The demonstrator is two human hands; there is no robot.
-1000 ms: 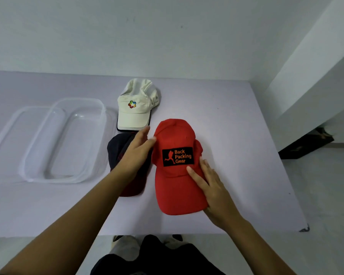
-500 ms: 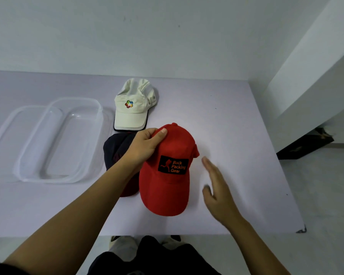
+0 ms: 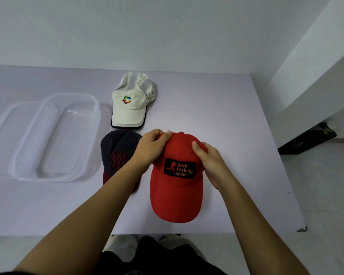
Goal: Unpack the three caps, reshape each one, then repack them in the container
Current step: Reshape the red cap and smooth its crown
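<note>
A red cap [image 3: 176, 193] with a black "Back Packing Gear" patch lies in front of me, brim toward me. My left hand [image 3: 150, 148] grips the left side of its crown, thumb on top. My right hand [image 3: 211, 161] grips the right side of the crown. A dark navy cap [image 3: 115, 151] with a red mesh pattern lies just left of it, partly hidden by my left forearm. Farther back sits a cream cap [image 3: 130, 108] with a coloured logo. The clear plastic container [image 3: 54, 175] stands empty at the left.
A clear lid [image 3: 6, 120] lies beside the container on its left, partly under it. The pale lilac table [image 3: 236, 120] ends close on the right, where a white wall and a dark object [image 3: 308, 139] on the floor stand.
My right hand left the table and took hold of the red cap's crown. My left hand kept its grip, and the cap turned straight with its brim toward me.
</note>
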